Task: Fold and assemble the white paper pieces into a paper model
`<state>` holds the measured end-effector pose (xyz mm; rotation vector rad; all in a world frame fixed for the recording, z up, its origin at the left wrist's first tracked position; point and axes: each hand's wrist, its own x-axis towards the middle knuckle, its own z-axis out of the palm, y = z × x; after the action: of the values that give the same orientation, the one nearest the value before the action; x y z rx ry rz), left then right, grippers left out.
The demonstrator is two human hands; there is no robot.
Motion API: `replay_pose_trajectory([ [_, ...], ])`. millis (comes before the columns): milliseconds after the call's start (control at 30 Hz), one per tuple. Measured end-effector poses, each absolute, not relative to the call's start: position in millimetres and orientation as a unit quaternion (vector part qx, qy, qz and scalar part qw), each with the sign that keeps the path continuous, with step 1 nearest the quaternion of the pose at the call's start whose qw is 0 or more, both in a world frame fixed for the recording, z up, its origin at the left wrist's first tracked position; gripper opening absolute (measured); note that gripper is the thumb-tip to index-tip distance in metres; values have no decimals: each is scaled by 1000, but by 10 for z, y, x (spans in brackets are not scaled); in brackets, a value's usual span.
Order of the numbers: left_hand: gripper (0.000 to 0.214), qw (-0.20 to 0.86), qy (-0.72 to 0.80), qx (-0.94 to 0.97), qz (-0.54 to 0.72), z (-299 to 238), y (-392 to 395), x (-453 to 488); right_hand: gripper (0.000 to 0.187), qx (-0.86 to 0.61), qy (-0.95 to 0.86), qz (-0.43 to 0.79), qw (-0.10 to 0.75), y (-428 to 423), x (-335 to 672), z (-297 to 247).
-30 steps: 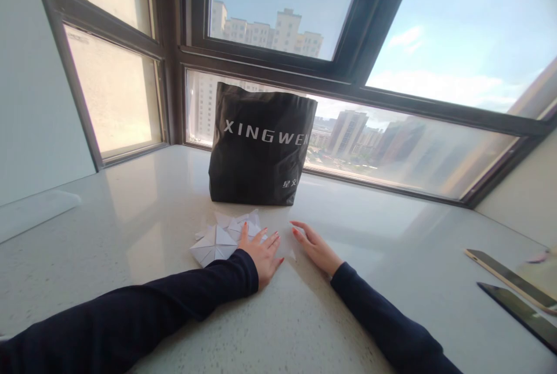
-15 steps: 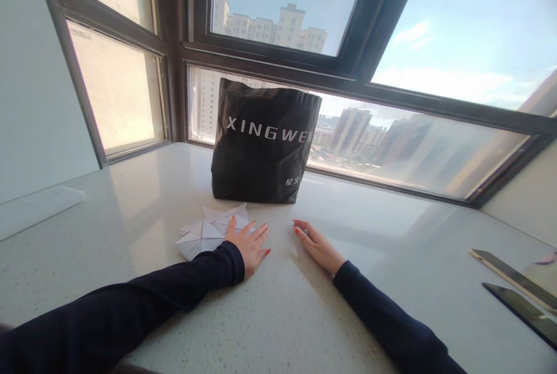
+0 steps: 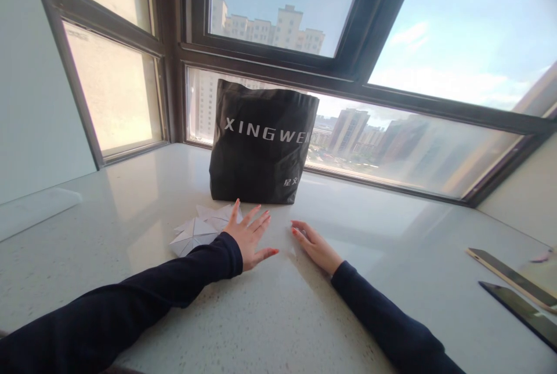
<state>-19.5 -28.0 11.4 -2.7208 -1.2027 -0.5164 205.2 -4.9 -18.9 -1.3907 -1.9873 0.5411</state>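
My left hand (image 3: 251,239) is spread above the counter with its fingers apart, holding nothing. Just left of it lie folded white paper pieces (image 3: 194,232) with sharp points and crease lines. The left sleeve and hand hide part of their near and right sides. My right hand (image 3: 317,246) rests on the counter to the right, fingers loosely curved with a small gap at the tips; I see nothing in it. Behind both hands a black bag (image 3: 261,148) with white lettering stands upright.
The pale speckled counter (image 3: 278,327) runs up to dark-framed windows at the back. Two flat dark-faced devices, one with a gold edge (image 3: 509,275) and a black one (image 3: 517,313), lie at the far right. A whitish slab (image 3: 39,209) lies at the left.
My left hand has spread its fingers wider and risen slightly, its thumb reaching further right. The right hand keeps its pose. The whole view has shifted a little.
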Motion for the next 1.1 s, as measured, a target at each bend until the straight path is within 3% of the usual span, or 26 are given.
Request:
replay_pose_trajectory([
  [133, 61, 85, -336, -914, -212, 156, -486, 28, 40, -517, -778, 168, 316, -30, 2054, -226],
  [467, 57, -62, -257, -954, -142, -227, -646, 236, 42, -431, -864, 19, 258, -34, 2040, -343],
  [1100, 47, -71, -259, -947, -178, -156, -686, 179, 40, -451, -864, -7, 223, -34, 2022, -336],
])
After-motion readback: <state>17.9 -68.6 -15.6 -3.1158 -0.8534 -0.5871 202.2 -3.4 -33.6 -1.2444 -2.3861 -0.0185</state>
